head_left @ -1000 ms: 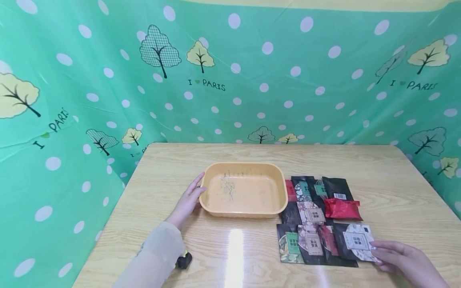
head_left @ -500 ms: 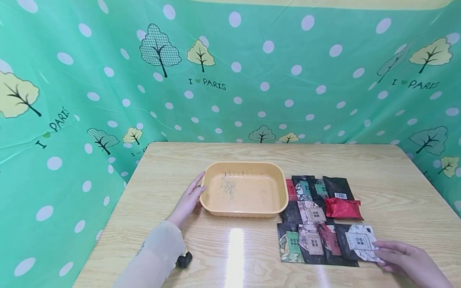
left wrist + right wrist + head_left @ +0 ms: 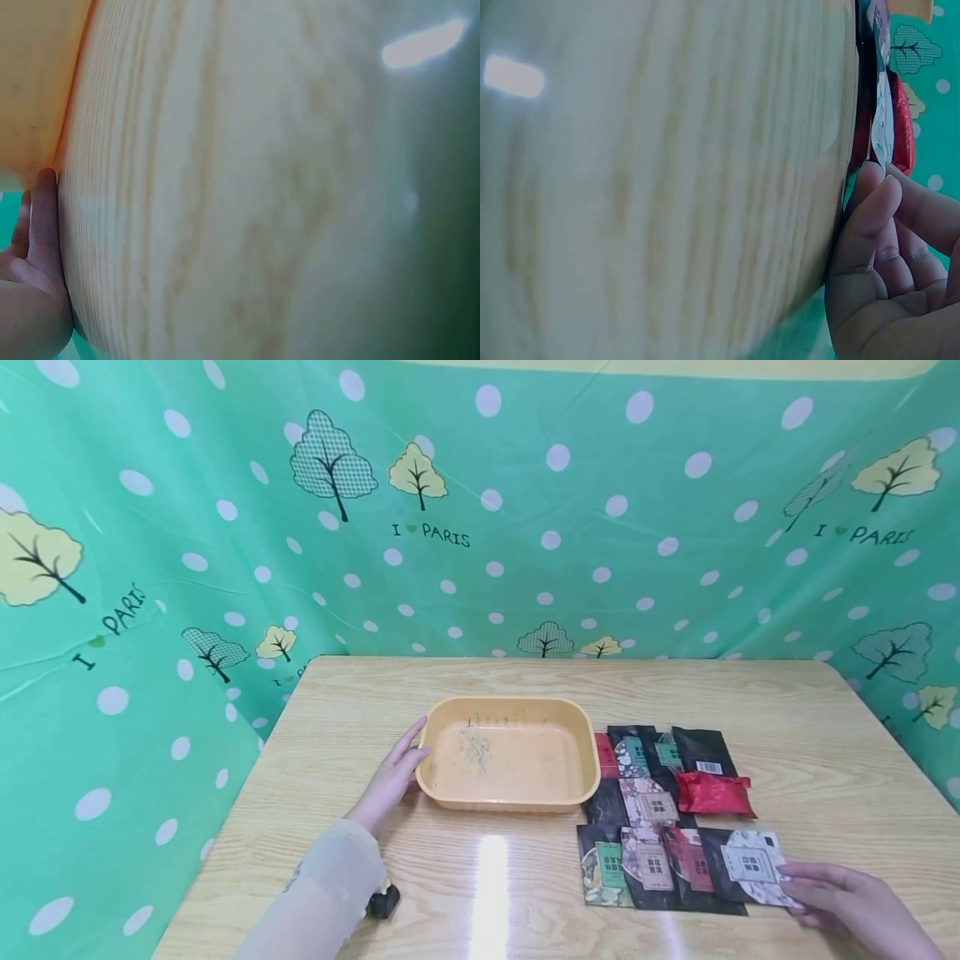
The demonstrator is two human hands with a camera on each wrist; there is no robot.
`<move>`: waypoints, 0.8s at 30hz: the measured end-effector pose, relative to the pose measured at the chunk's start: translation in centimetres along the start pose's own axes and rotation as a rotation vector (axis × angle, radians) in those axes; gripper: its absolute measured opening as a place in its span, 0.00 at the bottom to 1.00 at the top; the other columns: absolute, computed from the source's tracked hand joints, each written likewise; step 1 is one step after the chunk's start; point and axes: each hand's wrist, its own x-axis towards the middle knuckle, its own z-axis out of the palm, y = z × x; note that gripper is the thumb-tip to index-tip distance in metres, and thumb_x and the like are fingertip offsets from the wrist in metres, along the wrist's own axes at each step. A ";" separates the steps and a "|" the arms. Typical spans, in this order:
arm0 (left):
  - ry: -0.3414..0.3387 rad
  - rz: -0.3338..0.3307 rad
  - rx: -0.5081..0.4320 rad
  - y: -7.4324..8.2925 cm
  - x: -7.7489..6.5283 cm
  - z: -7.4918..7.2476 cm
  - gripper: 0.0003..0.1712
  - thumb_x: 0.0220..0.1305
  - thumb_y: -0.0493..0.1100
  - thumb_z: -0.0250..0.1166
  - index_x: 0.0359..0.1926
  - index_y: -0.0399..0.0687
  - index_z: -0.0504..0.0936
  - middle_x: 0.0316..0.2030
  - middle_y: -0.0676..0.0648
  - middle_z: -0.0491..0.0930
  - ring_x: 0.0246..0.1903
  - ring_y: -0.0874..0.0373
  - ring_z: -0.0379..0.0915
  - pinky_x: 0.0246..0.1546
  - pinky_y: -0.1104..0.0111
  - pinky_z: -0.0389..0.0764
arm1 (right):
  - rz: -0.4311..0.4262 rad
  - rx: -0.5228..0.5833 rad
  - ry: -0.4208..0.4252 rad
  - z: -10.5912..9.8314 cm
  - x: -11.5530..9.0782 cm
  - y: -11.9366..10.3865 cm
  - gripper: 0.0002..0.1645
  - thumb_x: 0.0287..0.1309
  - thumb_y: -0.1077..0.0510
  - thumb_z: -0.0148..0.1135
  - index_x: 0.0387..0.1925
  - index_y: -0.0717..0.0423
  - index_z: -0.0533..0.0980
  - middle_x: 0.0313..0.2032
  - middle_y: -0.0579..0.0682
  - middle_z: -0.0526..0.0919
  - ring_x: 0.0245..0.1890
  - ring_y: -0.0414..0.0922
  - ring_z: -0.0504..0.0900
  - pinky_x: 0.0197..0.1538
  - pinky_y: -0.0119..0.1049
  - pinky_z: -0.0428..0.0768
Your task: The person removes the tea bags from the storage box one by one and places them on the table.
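My left hand [image 3: 387, 782] rests at the left side of an orange-tan plastic basin [image 3: 510, 806], its fingers fairly straight against the wall and rim. In the left wrist view, the fingers [image 3: 45, 217] touch the basin's outer side [image 3: 34, 90]. At the right front, my right hand [image 3: 843, 897] pinches the right edge of a black-and-white sachet [image 3: 750, 862] between thumb and finger. That sachet lies at the right end of the front row and overlaps its neighbour. The right wrist view shows its thin edge [image 3: 883, 124] slightly raised at the fingertips.
Several dark printed sachets [image 3: 648, 868] lie in overlapping rows right of the basin. A shiny red packet [image 3: 715, 795] sits on top behind the front row. A small black object [image 3: 384, 902] is beside the left sleeve. Green dotted cloth [image 3: 525, 527] stands behind the wooden table [image 3: 435, 893].
The sachet in my right hand has shifted very slightly to the right within the last second. The left hand and the basin stay where they were.
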 end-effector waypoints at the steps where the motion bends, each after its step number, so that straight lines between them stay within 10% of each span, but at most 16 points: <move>1: -0.001 0.000 -0.002 0.0 0.0 0.0 0.32 0.74 0.53 0.51 0.75 0.78 0.54 0.75 0.41 0.55 0.69 0.42 0.64 0.68 0.53 0.70 | -0.004 -0.004 0.001 0.0 0.0 0.0 0.43 0.63 0.44 0.63 0.63 0.76 0.67 0.40 0.49 0.83 0.36 0.43 0.79 0.35 0.33 0.81; 24: 0.002 0.008 0.015 -0.2 0.1 -0.1 0.32 0.74 0.54 0.51 0.75 0.78 0.54 0.75 0.41 0.56 0.69 0.43 0.64 0.69 0.54 0.70 | -0.040 -0.042 0.068 0.8 0.3 -0.4 0.34 0.63 0.50 0.64 0.57 0.75 0.72 0.31 0.46 0.82 0.31 0.44 0.78 0.31 0.33 0.78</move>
